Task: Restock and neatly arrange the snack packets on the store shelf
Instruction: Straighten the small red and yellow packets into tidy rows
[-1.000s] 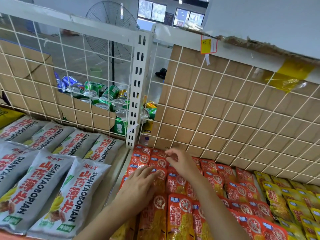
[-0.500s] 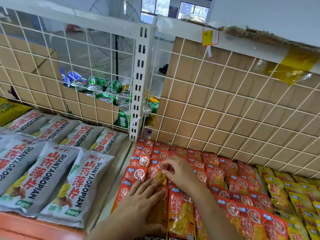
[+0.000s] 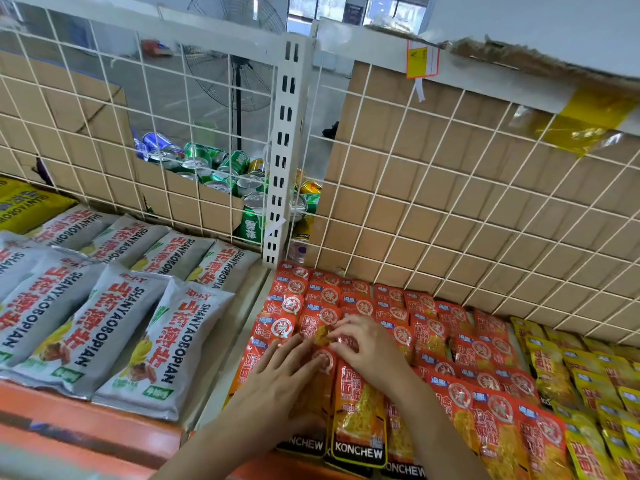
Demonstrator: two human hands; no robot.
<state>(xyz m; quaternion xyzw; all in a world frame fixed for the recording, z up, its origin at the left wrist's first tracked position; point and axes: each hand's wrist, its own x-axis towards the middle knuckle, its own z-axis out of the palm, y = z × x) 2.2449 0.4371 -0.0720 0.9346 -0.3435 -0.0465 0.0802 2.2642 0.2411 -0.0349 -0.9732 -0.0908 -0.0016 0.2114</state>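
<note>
Both hands meet on one red packet near the shelf front: the left hand presses flat, fingers straight; the right hand pinches its far edge, long axis running front-to-back.

Bright, even light is seen across the whole shelf. Daylight is let in through the windows at the top, where detail is washed out to white. Glare is being thrown off the glossy packets, the yellow tape and the can tops. Shadows are kept soft: only a faint one is cast under the left hand. The grid wires are bowed by the wide lens, most at the right edge. The bottom left corner is smeared, the orange shelf edge blurred there. The fan behind is rendered soft, possibly out of focus. Print at centre is held sharp.
</note>
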